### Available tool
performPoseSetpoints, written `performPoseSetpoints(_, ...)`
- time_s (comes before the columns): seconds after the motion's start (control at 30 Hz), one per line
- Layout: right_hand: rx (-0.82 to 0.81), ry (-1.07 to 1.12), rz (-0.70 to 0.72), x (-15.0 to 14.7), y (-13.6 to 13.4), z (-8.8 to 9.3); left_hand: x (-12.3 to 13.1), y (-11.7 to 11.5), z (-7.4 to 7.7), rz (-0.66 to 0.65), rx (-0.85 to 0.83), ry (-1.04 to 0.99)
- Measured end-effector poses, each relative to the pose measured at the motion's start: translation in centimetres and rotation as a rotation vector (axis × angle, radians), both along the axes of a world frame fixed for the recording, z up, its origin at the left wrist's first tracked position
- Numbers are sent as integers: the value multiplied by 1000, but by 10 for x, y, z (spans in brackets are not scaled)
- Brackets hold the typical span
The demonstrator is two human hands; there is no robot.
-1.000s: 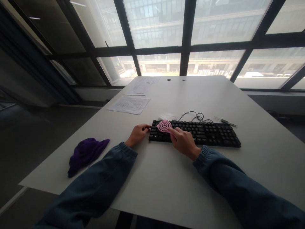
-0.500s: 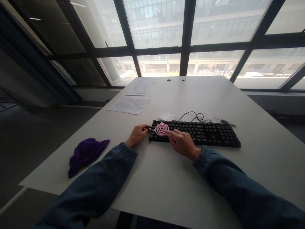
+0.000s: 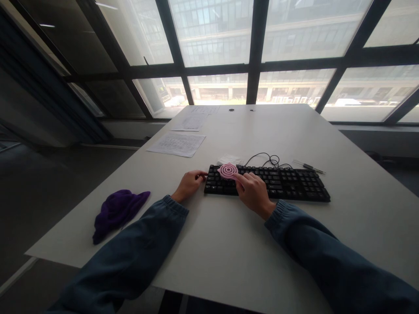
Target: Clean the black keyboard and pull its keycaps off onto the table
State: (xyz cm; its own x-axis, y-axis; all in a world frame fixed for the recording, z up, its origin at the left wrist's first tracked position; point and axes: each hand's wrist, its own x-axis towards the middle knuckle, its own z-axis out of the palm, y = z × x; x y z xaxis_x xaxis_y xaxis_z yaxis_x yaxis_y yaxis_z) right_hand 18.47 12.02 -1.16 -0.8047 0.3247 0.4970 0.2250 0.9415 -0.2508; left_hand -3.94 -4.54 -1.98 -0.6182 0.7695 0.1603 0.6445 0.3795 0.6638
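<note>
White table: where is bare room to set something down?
Bare: right of the papers, beyond the cable; between the sleeves, nearer than the keyboard. Crowded: the keyboard, with pink brush and right hand over it, left hand at its end.

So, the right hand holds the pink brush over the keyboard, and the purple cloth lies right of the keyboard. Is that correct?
Not quite: the head view shows the purple cloth lying left of the keyboard. The right hand does hold the pink brush over the keyboard.
</note>
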Motion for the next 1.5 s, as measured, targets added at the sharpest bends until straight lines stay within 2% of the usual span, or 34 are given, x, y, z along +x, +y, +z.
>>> performPoseSetpoints(0.43,17,5,24,-2,5,-2,0,0,1,1,-3,11)
performPoseSetpoints(0.83,36,5,-86,-3,9,-2,1,0,1,1,-1,0)
performPoseSetpoints(1.07,40,4,0,-4,8,-2,0,0,0,4,-7,-4)
performPoseSetpoints(1.5,49,-3,-93,-5,11,-3,2,0,3,8,0,-6)
